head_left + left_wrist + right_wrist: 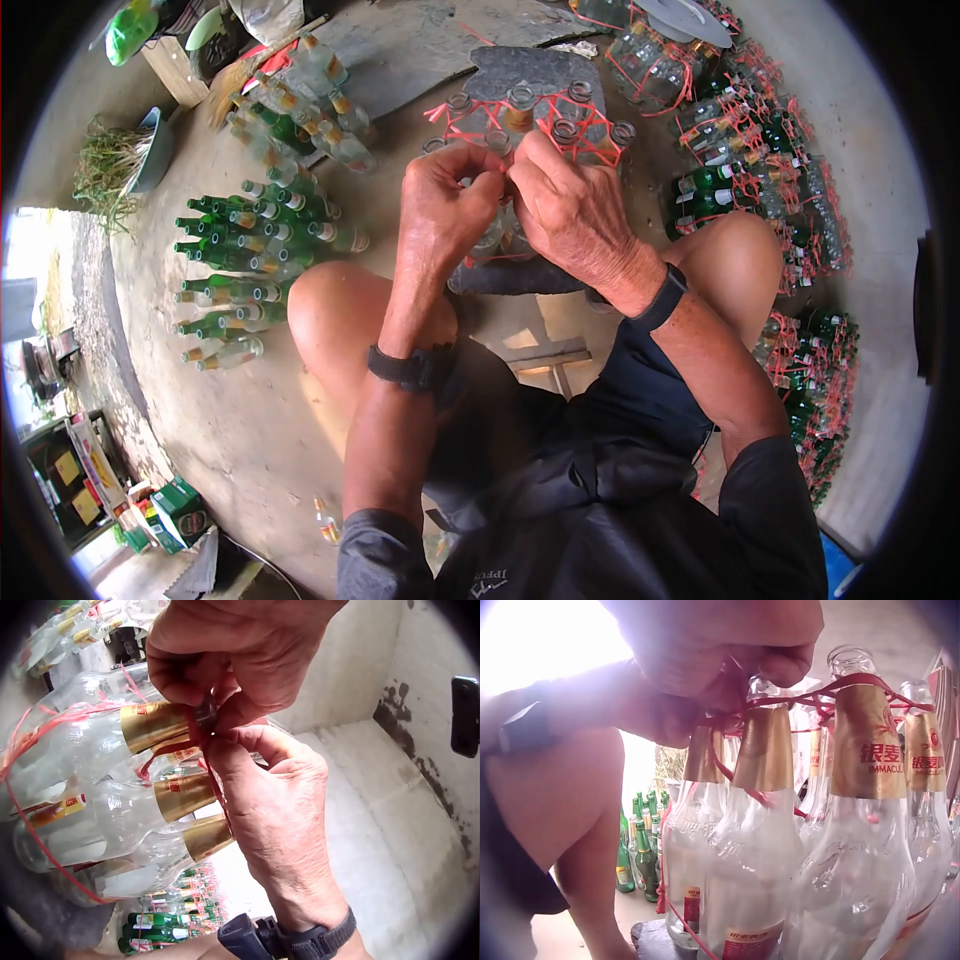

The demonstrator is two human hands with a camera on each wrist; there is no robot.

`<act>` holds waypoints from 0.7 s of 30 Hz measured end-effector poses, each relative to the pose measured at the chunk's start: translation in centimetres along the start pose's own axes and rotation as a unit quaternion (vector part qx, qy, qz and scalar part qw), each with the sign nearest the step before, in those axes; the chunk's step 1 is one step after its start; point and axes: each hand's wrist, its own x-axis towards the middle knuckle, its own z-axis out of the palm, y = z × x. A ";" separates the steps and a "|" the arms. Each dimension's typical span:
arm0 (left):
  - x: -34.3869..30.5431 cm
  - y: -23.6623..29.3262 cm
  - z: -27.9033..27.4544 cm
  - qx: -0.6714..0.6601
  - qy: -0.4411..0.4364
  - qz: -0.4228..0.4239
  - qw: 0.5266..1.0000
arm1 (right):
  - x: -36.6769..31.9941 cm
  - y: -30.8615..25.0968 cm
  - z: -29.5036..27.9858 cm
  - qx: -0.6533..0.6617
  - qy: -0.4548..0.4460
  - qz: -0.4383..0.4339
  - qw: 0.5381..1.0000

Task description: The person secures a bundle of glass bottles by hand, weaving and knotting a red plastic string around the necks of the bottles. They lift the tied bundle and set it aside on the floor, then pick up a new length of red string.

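Clear bottles with gold neck foil (154, 726) stand in a cluster on a dark slab (535, 75), bound round their necks by red twine (802, 699). My left hand (450, 200) pinches the twine between thumb and fingers at a neck on the near side. Pressed close beside it, my right hand (570, 205) pinches twine too, its fingers curled. In the left wrist view both sets of fingertips meet at a bottle mouth (204, 712). The fingers hide the exact crossing of the strands.
Loose green bottles (235, 235) stand on the floor at left, with clear ones (335, 130) behind them. Twine-bound bottles (815, 220) line the right wall. A basin with green stalks (150, 150) is at upper left, and a lone bottle (326, 522) at lower left.
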 end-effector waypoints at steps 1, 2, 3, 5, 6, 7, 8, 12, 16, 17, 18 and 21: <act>0.0 -0.1 0.0 0.005 -0.001 0.001 1.000 | 0.0 0.0 0.0 0.000 -0.001 -0.001 1.000; 0.0 -0.2 -0.1 0.004 0.000 0.001 1.000 | 0.1 -0.1 -0.1 0.000 -0.002 -0.001 1.000; 0.0 -0.1 -0.1 0.005 -0.002 0.001 1.000 | 0.1 -0.1 -0.1 0.000 -0.004 -0.001 1.000; 0.0 -0.1 0.0 0.006 -0.003 0.002 1.000 | 0.1 -0.2 -0.1 -0.008 -0.013 0.001 1.000; 0.1 -0.2 0.0 0.004 -0.003 0.003 1.000 | 0.2 -0.2 -0.1 -0.017 -0.020 0.004 1.000; 0.1 -0.2 0.0 0.002 -0.004 0.005 1.000 | 0.3 -0.2 -0.1 -0.017 -0.021 0.004 1.000; 0.0 -0.3 0.0 0.001 -0.003 0.004 1.000 | 0.3 -0.2 -0.1 -0.023 -0.026 0.002 0.999; 0.1 -0.5 -0.1 0.026 0.000 0.005 1.000 | 0.5 -0.3 -0.2 -0.028 -0.030 0.003 0.999; 0.3 -1.2 -0.2 0.015 0.001 0.017 1.000 | 0.5 -0.1 0.1 -0.015 -0.022 0.009 1.000; 0.3 -1.3 -0.2 0.015 0.002 0.017 1.000 | 0.5 -0.1 0.0 -0.013 -0.021 0.017 1.000; 0.2 -1.1 -0.2 0.021 0.004 0.015 1.000 | 0.5 -0.2 -0.1 -0.011 -0.020 0.025 0.999; 0.1 -1.1 -0.1 0.026 0.009 0.016 0.999 | 0.7 0.1 0.1 0.016 0.015 0.029 0.999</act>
